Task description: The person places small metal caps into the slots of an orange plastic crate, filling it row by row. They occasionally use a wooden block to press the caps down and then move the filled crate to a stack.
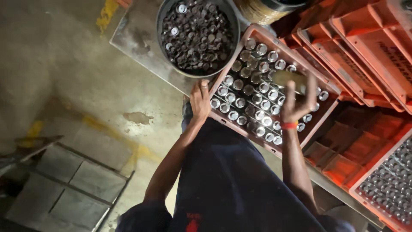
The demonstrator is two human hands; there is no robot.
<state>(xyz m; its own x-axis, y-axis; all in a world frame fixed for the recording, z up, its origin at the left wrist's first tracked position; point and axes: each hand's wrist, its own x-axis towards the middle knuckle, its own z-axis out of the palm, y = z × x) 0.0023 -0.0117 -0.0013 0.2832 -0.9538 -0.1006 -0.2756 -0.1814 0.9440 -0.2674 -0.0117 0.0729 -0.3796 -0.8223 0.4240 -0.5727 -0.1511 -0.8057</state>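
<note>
Head view blurred my right hand (pixel 298 101), grip unreadable; left hand (pixel 200 102) clamped the crate (pixel 257 32) rim, bucket (pixel 159 25) just beside.

The blurred olive-brown object (pixel 291 80) in the right hand (pixel 296 105) is too smeared to identify. The round dark metal tub of small caps (pixel 197 36) is cut off at the top. The orange plastic crate of silver-topped bottles (pixel 388 184) runs past the bottom right corner, and the stacked empty orange crates (pixel 369 47) leave at the right edge.
</note>
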